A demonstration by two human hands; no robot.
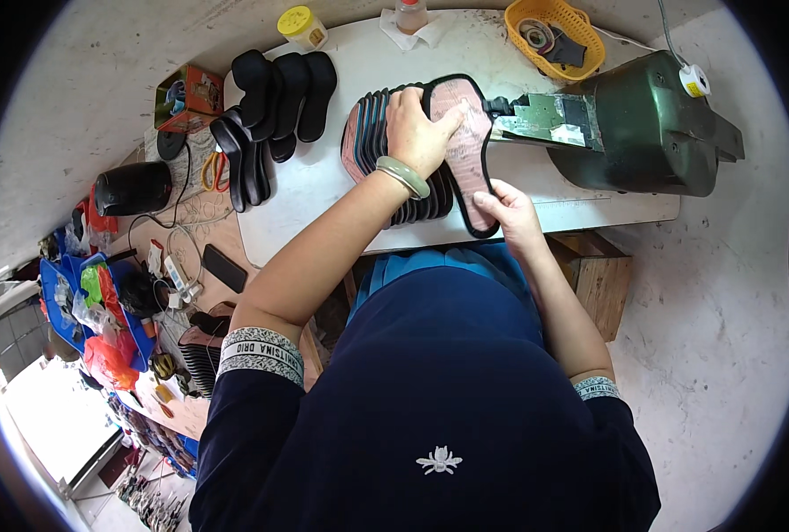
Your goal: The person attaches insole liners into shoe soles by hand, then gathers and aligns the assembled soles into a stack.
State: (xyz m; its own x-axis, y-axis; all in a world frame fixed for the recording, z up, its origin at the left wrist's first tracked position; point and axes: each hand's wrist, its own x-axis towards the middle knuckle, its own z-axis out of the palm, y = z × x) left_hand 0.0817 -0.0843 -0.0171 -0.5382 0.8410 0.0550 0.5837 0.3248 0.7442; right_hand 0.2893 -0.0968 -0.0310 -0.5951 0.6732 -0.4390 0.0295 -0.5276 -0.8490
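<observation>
A pink shoe insole (462, 106) with a black edging is held slanted at the front of a machine's metal plate (550, 120). My left hand (421, 131) grips its wide end, the thumb across the pink face and the fingers around the black edge. At the narrow lower end my right hand (511, 213) pinches the edge between thumb and fingers. Directly left of it, under my left hand and wrist, stands a row of similar insoles (363, 133), packed face to face. The insole's back side is hidden.
A dark green machine (643, 124) fills the table's right side. Black soles (310, 93) lie in piles at the left, beside a red box (201, 93). A yellow basket (600, 53) holds tape rolls at the back. Orange-handled scissors (214, 168) and a phone (224, 268) lie further left.
</observation>
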